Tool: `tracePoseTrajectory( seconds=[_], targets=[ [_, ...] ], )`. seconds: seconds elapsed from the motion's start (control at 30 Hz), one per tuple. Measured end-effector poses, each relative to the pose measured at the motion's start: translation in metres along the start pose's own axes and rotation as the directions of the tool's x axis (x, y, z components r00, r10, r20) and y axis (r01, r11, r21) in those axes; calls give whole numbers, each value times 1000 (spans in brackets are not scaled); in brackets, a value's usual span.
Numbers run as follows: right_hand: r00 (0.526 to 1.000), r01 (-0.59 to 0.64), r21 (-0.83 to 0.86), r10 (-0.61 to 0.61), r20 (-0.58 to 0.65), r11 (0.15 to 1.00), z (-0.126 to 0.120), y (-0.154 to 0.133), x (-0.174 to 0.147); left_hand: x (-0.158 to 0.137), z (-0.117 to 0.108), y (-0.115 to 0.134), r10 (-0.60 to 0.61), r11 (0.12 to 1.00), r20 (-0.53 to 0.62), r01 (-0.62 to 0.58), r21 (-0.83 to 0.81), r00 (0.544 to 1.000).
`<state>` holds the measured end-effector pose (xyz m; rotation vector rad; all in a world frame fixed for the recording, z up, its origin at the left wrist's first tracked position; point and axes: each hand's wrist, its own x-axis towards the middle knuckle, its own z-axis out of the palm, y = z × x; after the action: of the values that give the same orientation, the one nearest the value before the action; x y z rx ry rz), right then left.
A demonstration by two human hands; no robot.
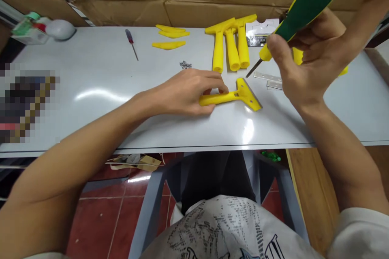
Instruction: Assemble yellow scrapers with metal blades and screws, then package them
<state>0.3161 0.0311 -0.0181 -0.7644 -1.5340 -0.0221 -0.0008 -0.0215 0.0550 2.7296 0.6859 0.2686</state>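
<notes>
My left hand [194, 91] is closed around the handle of a yellow scraper [223, 98], which lies on the white table with its wide head to the right. Two small screws show in that head. My right hand [316, 48] grips a green and yellow screwdriver [310, 6], its shaft slanting down to the left. The screwdriver's tip is just above and apart from the scraper head. Flat metal blades [267, 77] lie on the table beyond, partly hidden by my right hand. A small pile of screws [185, 64] sits behind my left hand.
Several yellow scraper handles [218, 48] stand grouped at the back, beside a printed card [258, 32]. Loose yellow curved pieces [168, 45] and a smaller screwdriver [131, 42] lie further left. Cardboard [121, 0] lines the back edge. A white rounded object [60, 29] is at far left.
</notes>
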Motion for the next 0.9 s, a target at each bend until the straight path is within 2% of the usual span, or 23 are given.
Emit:
tracePoseTrajectory(
  seconds=[0.1, 0.17, 0.27, 0.37, 0.43, 0.5, 0.7, 0.8, 0.9],
  targets=[
    [985, -98, 73, 86, 151, 992, -11, -7, 10, -1, -6, -7, -41, 997, 19, 39, 72, 999],
    [971, -109, 141, 75, 226, 984, -14, -20, 15, -1, -9, -13, -58, 993, 31, 54, 108, 998],
    [954, -133, 203, 70, 291, 970, -12, -42, 16, -2, -12, -24, -44, 994, 33, 40, 98, 998],
    [925, -251, 151, 191, 329, 956, -9, -58, 13, -1, -13, -33, 1, 999, -6, 0, 49, 1000],
    [921, -281, 126, 230, 313, 952, -9, -62, 11, -1, -12, -38, 20, 1000, -27, -19, 21, 999],
    [930, -256, 141, 204, 305, 956, -8, -59, 10, 0, -11, -40, 26, 1000, -41, -26, -2, 999],
    [977, -26, 311, -42, 209, 950, 3, -40, 9, 0, -9, -38, 10, 999, -70, -13, -41, 997],
    [973, -9, 364, -76, 217, 932, 4, -37, 10, 1, -9, -39, 10, 999, -72, -14, -49, 997],
    [950, -54, 392, -74, 303, 918, -2, -34, 14, 2, -9, -41, 18, 998, -76, -22, -50, 997]
  ],
)
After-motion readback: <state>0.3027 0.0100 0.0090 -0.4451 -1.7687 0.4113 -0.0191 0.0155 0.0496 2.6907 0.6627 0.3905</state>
